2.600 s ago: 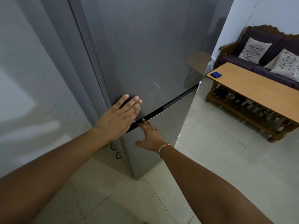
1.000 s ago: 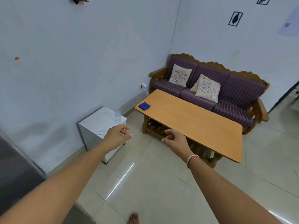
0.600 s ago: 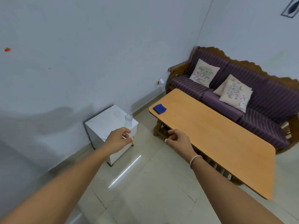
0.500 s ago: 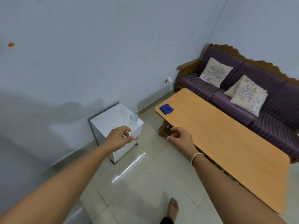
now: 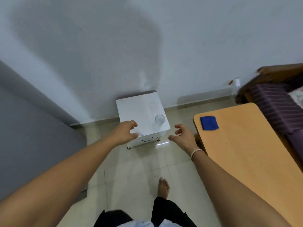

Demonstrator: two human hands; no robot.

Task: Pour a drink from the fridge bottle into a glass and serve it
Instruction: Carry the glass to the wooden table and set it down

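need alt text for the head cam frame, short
Two empty, open hands, left hand and right hand, reach toward a clear glass standing on a small white cabinet against the wall. A wooden table with a blue cloth sits to the right, a grey fridge to the left.

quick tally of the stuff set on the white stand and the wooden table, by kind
glass, on the white stand: 1
blue cloth, on the wooden table: 1
total: 2
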